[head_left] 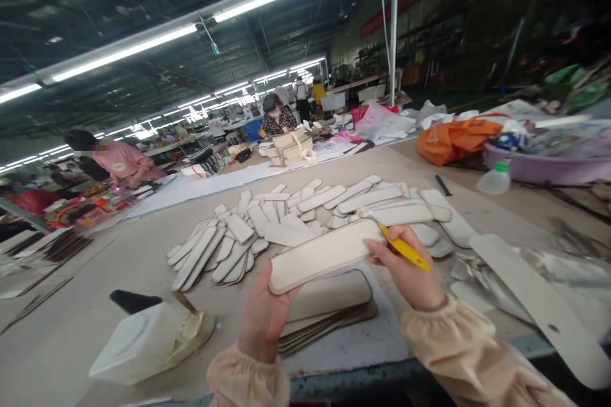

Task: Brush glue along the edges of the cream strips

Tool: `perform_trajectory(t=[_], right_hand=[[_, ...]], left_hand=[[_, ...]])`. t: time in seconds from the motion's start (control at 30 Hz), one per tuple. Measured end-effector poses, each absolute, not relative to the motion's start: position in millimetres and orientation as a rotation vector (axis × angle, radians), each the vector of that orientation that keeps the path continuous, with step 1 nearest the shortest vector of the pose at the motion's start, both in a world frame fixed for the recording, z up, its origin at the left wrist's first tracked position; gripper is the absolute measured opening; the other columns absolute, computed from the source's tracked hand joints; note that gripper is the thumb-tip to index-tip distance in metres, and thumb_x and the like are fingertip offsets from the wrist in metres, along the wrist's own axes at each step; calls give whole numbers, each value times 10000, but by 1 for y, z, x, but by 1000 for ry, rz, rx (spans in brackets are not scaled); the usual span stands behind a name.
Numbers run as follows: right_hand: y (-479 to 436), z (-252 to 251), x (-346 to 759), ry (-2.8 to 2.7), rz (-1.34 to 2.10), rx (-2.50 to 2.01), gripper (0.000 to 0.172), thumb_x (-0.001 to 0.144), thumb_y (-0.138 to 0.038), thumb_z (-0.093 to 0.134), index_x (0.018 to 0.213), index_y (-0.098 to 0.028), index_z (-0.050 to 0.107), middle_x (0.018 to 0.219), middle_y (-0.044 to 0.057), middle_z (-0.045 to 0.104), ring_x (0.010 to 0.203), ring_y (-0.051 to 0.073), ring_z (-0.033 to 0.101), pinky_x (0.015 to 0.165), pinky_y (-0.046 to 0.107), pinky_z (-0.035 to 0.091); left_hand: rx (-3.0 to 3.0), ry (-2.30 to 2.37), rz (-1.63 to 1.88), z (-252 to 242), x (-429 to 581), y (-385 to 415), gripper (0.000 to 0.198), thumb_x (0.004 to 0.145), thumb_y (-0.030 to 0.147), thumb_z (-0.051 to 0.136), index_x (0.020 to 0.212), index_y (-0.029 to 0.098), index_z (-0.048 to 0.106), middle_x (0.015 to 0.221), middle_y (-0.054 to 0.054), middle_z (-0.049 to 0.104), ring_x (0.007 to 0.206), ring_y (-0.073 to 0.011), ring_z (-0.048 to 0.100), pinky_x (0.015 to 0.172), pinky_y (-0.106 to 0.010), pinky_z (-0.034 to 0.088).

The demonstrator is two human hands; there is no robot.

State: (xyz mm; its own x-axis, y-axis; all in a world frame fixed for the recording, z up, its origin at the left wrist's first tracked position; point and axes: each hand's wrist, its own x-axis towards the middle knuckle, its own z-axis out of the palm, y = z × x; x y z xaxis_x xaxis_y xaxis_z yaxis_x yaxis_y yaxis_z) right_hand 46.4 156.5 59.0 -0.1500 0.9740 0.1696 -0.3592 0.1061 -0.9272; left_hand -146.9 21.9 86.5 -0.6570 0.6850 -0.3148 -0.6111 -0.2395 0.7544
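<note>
My left hand (267, 311) grips the left end of a long cream-coloured panel (324, 255) with rounded corners and a dark edge. At its right end, my right hand (413, 267) holds a yellow-handled brush (405, 250), with thumb and fingertips also on the panel. The brush head is partly hidden behind the panel. Just below lies a stack of similar panels (329, 299) on a white sheet (353, 346). Beyond my hands spreads a loose heap of small cream strips (238, 227).
A cut-open white plastic jug (138, 340) lies at left front. Long pale pieces (534, 305) lie at right, near a squeeze bottle (495, 179), an orange bag (458, 140) and a purple basin (548, 165). Co-workers (279, 121) sit and stand farther back.
</note>
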Motion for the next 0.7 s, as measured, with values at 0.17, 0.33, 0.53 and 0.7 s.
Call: perform_trajectory(t=[0.17,0.33,0.53,0.7], right_hand=[[165,43,60,-1082,1390,-788,439,637,-412,821,817,-231,464,663,-80,459,531,78,511,525,239,594],[180,42,74,-1015,1374,-845,460,597,-403,843,781,-238,455,619,-85,440,506,78,480,496,225,573],[184,45,86,-1008,1360,-879,446,589,-391,844,780,-237,472,618,-93,409,493,66,440,538,257,604],[183,46,90,-1020,1337,-873,462,582,-404,845,780,-229,466,609,-97,409,481,67,451,521,261,601]], left_hand=[[117,1321,1870,79,-126,32,199,884,145,585,1082,160,596,1137,-126,686,1069,-292,657,871,-541,563],[187,1348,1859,79,-111,40,223,909,128,544,1125,172,580,1145,-123,677,1023,-258,678,878,-552,551],[223,1357,1872,81,-99,43,259,891,115,573,1146,160,574,1158,-137,673,989,-240,688,876,-486,571],[236,1337,1880,77,-99,41,300,877,118,599,1171,172,579,1153,-118,679,985,-223,688,883,-425,578]])
